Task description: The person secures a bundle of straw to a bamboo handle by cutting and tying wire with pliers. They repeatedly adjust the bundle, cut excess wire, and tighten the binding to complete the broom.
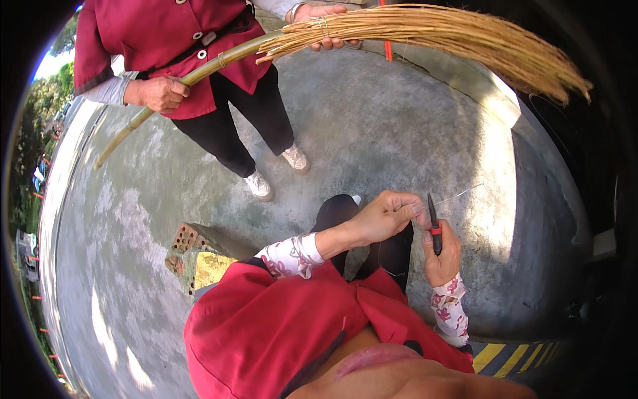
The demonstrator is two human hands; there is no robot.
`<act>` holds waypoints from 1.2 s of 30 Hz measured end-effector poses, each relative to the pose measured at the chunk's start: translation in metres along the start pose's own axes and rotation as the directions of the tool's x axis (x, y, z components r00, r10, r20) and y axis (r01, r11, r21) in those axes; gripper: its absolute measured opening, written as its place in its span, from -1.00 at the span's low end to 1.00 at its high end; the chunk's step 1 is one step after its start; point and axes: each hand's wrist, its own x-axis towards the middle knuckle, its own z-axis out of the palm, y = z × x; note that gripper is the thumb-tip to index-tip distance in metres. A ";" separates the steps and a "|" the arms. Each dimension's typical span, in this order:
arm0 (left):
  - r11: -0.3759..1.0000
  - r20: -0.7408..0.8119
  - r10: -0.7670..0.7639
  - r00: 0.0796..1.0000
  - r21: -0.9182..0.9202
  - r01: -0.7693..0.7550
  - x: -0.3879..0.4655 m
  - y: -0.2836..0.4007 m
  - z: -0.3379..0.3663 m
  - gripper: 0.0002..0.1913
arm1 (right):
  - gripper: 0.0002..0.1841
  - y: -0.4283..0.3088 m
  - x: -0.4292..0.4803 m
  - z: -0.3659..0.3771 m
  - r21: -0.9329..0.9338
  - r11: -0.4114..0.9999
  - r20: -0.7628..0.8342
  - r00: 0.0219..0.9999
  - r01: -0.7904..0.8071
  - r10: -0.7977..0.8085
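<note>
My left hand (389,217) pinches a thin metal wire (458,193) between thumb and fingers, above my knees. One end of the wire sticks out to the right, past the tool; a thin loose strand hangs below the hand. In my right hand (443,254) is a pair of pliers (432,219) with dark jaws and red-and-black handles, the jaws pointing up and close beside the wire. Whether the jaws grip the wire is too small to tell. Both hands are near each other, in front of my red top.
A standing co-worker (199,60) holds a broom with a bamboo handle (219,60) and wire-bound twig bristles (423,30). Perforated bricks (192,249) lie to my left on the concrete floor (359,134). Yellow-and-black stripes (503,356) mark an edge at lower right.
</note>
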 end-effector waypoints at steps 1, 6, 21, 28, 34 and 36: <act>1.000 -0.004 -0.009 1.000 0.017 0.009 -0.001 -0.004 -0.001 -0.65 | -0.78 0.002 -0.002 0.002 0.056 0.998 0.031 0.999 -0.028 0.027; 0.992 -0.063 0.115 0.991 0.062 -0.112 -0.002 -0.021 0.000 -0.67 | -0.77 0.012 -0.005 0.014 0.182 0.983 0.033 0.999 -0.034 0.028; 0.794 -0.160 0.477 0.864 0.501 -0.345 -0.002 -0.043 0.003 -0.72 | -0.66 0.022 -0.013 0.026 0.095 0.993 0.010 0.998 -0.063 0.062; 0.941 -0.042 0.081 0.996 0.332 -0.062 -0.005 -0.025 -0.009 -0.70 | -0.74 0.018 -0.016 0.022 0.262 0.954 0.105 0.987 -0.148 0.124; 0.970 -0.083 0.086 0.993 0.233 -0.064 -0.011 -0.041 -0.003 -0.71 | -0.80 0.023 -0.026 0.033 0.656 0.647 0.220 0.918 -0.389 0.330; 0.990 -0.102 0.046 0.994 0.139 -0.031 -0.007 -0.045 -0.002 -0.72 | -0.70 0.028 -0.027 0.033 0.305 0.905 0.090 0.955 -0.296 0.282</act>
